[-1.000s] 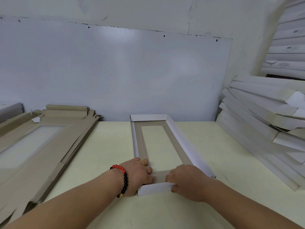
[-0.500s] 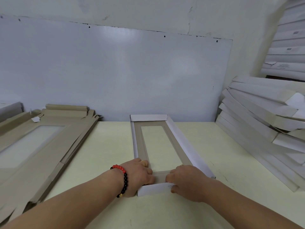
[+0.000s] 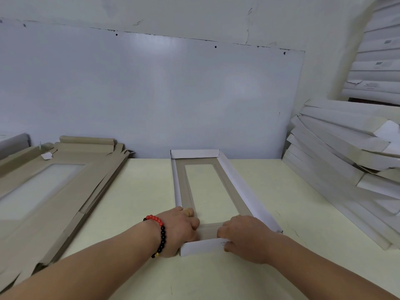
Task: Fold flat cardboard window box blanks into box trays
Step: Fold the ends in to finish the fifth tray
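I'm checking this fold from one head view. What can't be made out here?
- Fingertips of left hand and right hand: curled behind the tray near wall.
- Print on that wall: too small.
- Flat blanks: cut by left edge.
- Folded trays: cut by right edge.

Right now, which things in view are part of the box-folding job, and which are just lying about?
In the job:
- box tray, near end wall gripped by left hand and right hand
- flat blanks
- folded trays stacked at right

Lying about:
- paper scrap
- wall board
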`<state>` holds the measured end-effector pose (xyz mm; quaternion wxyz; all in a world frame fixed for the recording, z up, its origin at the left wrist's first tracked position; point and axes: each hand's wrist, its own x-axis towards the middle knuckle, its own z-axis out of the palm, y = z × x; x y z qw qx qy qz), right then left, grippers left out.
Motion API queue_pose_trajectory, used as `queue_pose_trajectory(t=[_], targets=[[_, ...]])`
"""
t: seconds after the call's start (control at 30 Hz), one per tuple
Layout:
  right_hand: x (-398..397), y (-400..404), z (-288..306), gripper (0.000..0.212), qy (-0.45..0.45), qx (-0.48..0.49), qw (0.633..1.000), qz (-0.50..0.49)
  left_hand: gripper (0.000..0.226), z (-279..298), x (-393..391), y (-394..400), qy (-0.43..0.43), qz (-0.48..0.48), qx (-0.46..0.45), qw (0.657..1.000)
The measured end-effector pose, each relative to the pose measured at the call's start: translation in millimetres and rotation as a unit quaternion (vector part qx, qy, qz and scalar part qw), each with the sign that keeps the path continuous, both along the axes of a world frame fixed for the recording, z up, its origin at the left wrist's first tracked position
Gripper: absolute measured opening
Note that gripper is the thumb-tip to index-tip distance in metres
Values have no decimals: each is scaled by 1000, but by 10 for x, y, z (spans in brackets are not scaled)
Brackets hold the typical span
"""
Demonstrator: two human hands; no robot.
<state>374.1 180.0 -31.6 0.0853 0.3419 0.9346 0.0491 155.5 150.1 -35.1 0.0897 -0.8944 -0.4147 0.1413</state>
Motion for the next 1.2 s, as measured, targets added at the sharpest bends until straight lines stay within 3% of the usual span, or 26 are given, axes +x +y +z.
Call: queue_pose_trajectory(t=[0.17,0.7,0.9,0.97,1.07,1.13,1.2], targets=[[-7,9,-12,25,-3,6,1000,2,39,-21,19,3,-14,16,-11,1000],[-2,-29,2,25,7,5,1000,0,31,-54,-22,-36,-26,20,0,999],[127,-162,-267,19,89,70,993,26,27,-87,-44,-70,-34,47,9,998],[167,-173,-309,23,110,71,991,29,33,-93,-60,-85,-39,52,30,997],[250,-117,-214,37,142,31,989,3,60,-112,-112,-134,-77,107,37,991],[411,-34,-89,53,148,38,988,-28,82,-136,-141,-196,-148,179,-2,973],[652,49,37,70,117,12,988,-100,99,-175,-149,-291,-248,245,-84,933]])
